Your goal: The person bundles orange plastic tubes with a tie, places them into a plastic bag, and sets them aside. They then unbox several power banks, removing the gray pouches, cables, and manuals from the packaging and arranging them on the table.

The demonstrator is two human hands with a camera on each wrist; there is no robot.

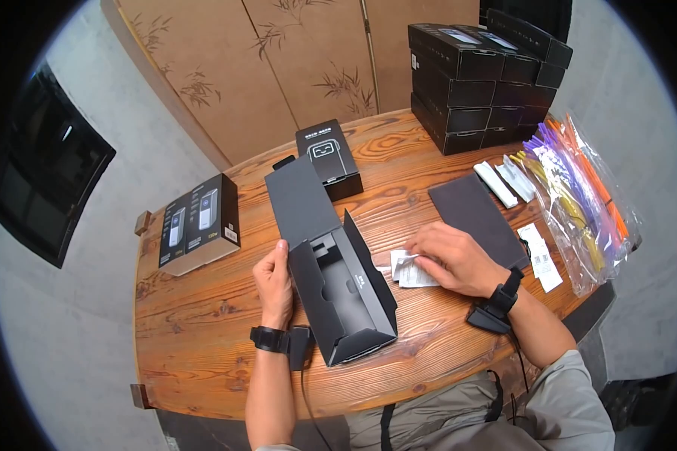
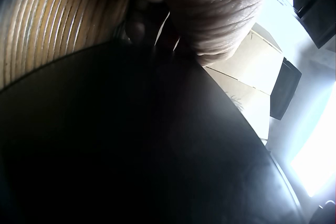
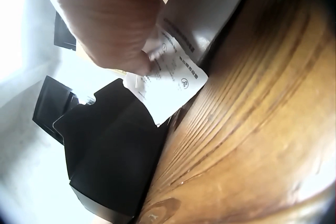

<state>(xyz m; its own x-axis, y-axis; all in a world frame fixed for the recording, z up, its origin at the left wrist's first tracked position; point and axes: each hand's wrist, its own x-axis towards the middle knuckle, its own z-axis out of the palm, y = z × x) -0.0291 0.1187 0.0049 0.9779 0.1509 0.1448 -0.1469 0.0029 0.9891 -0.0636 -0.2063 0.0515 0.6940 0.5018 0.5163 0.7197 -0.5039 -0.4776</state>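
Note:
My left hand (image 1: 273,282) grips the left side of an open black box (image 1: 308,304), thumb up at its edge. The box lies tilted on the table with its lid (image 1: 302,199) folded back and its flaps raised; its inner tray shows an empty hollow. In the left wrist view, the box's dark wall (image 2: 131,145) fills most of the picture below the hand (image 2: 218,14). Just right of the box, my right hand (image 1: 459,259) pinches a folded white leaflet (image 1: 414,276) low over the table. Small print shows on the leaflet (image 3: 176,85) in the right wrist view.
A dark flat sheet (image 1: 478,214), white wrapped pieces (image 1: 496,185) and a printed slip (image 1: 540,259) lie at right, beside a clear bag of coloured sticks (image 1: 579,195). Stacked black boxes (image 1: 466,94) stand behind. A smiley-face box (image 1: 327,154) and a pictured box (image 1: 199,222) stand at back and left.

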